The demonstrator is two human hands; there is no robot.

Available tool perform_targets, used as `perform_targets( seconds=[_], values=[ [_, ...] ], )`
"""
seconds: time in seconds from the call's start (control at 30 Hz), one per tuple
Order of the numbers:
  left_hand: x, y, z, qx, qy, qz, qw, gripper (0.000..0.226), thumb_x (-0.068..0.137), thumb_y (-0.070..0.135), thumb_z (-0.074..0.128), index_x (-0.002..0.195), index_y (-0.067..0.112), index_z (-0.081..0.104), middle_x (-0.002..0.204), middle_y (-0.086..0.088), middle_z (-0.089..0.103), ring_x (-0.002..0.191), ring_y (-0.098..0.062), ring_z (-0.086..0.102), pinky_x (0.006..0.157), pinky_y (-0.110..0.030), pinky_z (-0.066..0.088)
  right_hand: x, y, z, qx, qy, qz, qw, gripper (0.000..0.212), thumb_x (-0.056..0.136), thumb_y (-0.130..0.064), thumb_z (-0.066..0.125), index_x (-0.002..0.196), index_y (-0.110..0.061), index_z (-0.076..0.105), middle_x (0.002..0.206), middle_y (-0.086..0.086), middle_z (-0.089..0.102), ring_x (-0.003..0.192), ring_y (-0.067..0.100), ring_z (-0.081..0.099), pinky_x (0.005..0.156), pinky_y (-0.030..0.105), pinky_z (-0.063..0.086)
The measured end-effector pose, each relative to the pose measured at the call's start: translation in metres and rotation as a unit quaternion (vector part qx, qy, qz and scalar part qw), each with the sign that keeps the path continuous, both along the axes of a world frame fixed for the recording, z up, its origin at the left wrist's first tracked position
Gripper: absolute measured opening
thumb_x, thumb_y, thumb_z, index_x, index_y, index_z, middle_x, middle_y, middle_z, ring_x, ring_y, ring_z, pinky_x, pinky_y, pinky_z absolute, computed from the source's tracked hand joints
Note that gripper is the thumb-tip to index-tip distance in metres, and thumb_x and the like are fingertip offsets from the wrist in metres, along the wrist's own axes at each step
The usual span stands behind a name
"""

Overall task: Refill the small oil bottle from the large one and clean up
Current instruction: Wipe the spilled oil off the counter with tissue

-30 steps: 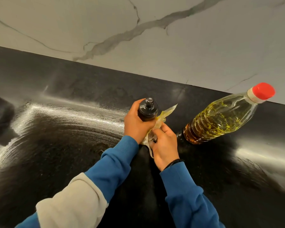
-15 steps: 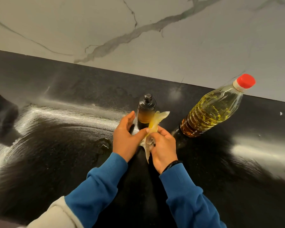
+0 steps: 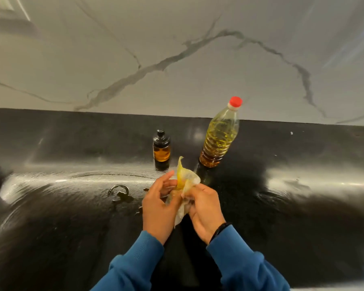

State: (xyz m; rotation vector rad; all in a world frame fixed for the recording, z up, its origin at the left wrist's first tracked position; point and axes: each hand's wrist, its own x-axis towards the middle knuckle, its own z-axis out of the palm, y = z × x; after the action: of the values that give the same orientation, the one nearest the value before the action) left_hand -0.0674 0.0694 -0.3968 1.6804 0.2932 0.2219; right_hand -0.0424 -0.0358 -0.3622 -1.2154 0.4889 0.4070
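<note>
While the black countertop (image 3: pixel 72 227) spreads under everything we see, we take the small oil bottle (image 3: pixel 161 146) as our landmark and place the rest from it. Behind it rises the veined marble wall (image 3: pixel 177 59). To its right, well apart and a little farther back, stands the large oil bottle (image 3: pixel 220 136), upright, red cap on, partly full of yellow oil. The small oil bottle itself stands upright with its dark cap on and amber oil inside, so we judge the refill done and the cleaning under way. Nearer to us than the small bottle, and slightly to its right, our two hands meet around a crumpled, oil-stained tissue (image 3: pixel 185 181), its yellow tip pointing up toward the bottles. Our left hand (image 3: pixel 159 208) curls against the tissue's left side, its fingers loosely bent around it; our right hand (image 3: pixel 205 208) pinches the wad from the right with thumb and fingertips. To the left of the hands and in front of the small bottle, an oily ring and drips (image 3: pixel 121 193) lie on the counter. That spill sits on the left hand's side, near it, so we judge the wipe must travel left and slightly down from the grip
</note>
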Motion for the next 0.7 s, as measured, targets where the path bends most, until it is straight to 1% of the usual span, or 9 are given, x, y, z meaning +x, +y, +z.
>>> perform_targets(
  seconds=[0.07,0.13,0.2,0.23,0.33,0.43,0.5,0.6,0.7],
  values=[
    [0.000,-0.010,0.008,0.019,-0.029,-0.004,0.999,0.050,0.083,0.001,0.079,0.117,0.036,0.068,0.106,0.008,0.071,0.100,-0.002,0.067,0.087,-0.018,0.055,-0.006,-0.015,0.017,0.024,-0.017,0.011,1.000,0.020,0.088,0.000,0.051,0.084,0.002,0.070,0.087,0.022,0.068,0.080,0.028,0.067,0.078,0.041,0.056],
    [0.000,-0.020,0.016,0.065,-0.064,-0.014,0.996,0.045,0.080,0.001,0.081,0.101,0.040,0.070,0.100,0.007,0.071,0.094,-0.004,0.068,0.082,-0.023,0.058,-0.011,-0.031,0.030,0.027,-0.028,0.014,0.999,0.029,0.094,-0.014,0.055,0.074,-0.008,0.074,0.083,0.014,0.072,0.076,0.022,0.070,0.075,0.037,0.058],
    [0.002,-0.030,0.022,0.095,-0.089,-0.020,0.991,0.038,0.078,0.001,0.083,0.092,0.034,0.072,0.093,0.007,0.070,0.088,-0.007,0.068,0.078,-0.027,0.059,-0.014,-0.045,0.040,-0.003,-0.053,0.017,0.998,0.034,0.096,-0.022,0.059,0.066,-0.015,0.073,0.082,0.012,0.073,0.076,0.020,0.070,0.075,0.037,0.058],
    [0.002,-0.037,0.026,0.104,-0.099,-0.022,0.989,0.033,0.078,0.001,0.083,0.090,0.030,0.073,0.091,0.007,0.069,0.087,-0.009,0.068,0.077,-0.028,0.059,-0.017,-0.052,0.042,-0.016,-0.066,0.012,0.998,0.030,0.096,-0.024,0.061,0.070,-0.014,0.074,0.084,0.013,0.072,0.079,0.022,0.069,0.076,0.038,0.058],
    [0.000,-0.061,0.034,0.106,-0.110,-0.034,0.988,0.030,0.078,-0.001,0.082,0.086,0.027,0.072,0.090,0.006,0.067,0.087,-0.009,0.066,0.076,-0.026,0.058,-0.026,-0.078,0.046,-0.032,-0.070,-0.018,0.997,0.010,0.094,-0.017,0.065,0.096,-0.009,0.070,0.097,0.017,0.073,0.087,0.027,0.070,0.074,0.039,0.059],
    [-0.006,-0.088,0.039,0.116,-0.105,-0.048,0.987,0.033,0.079,-0.004,0.080,0.083,0.028,0.071,0.093,0.005,0.067,0.090,-0.006,0.065,0.078,-0.019,0.055,-0.035,-0.113,0.049,0.005,-0.034,-0.019,0.999,0.020,0.095,-0.014,0.064,0.114,-0.013,0.065,0.106,0.016,0.073,0.094,0.028,0.072,0.071,0.041,0.060],
    [-0.011,-0.109,0.041,0.120,-0.100,-0.071,0.985,0.037,0.079,-0.004,0.080,0.083,0.032,0.071,0.097,0.006,0.067,0.094,-0.005,0.065,0.079,-0.014,0.052,-0.040,-0.138,0.051,0.028,-0.019,0.007,0.999,0.021,0.097,-0.012,0.061,0.117,-0.009,0.065,0.106,0.018,0.074,0.093,0.027,0.073,0.072,0.041,0.060],
    [-0.016,-0.135,0.039,0.123,-0.076,-0.117,0.982,0.036,0.082,0.004,0.080,0.090,0.038,0.072,0.106,0.012,0.068,0.103,-0.001,0.064,0.085,-0.017,0.053,-0.045,-0.171,0.046,0.035,-0.035,0.013,0.999,0.021,0.094,-0.002,0.061,0.114,-0.003,0.068,0.104,0.018,0.074,0.089,0.025,0.074,0.070,0.036,0.060],
    [-0.021,-0.158,0.037,0.116,-0.039,-0.157,0.980,0.030,0.085,0.003,0.076,0.098,0.030,0.078,0.112,0.014,0.069,0.107,0.001,0.064,0.091,-0.021,0.055,-0.045,-0.197,0.031,-0.010,-0.066,-0.004,0.998,0.023,0.088,0.009,0.063,0.105,-0.005,0.072,0.101,0.018,0.075,0.094,0.030,0.073,0.077,0.040,0.060]
  ],
)
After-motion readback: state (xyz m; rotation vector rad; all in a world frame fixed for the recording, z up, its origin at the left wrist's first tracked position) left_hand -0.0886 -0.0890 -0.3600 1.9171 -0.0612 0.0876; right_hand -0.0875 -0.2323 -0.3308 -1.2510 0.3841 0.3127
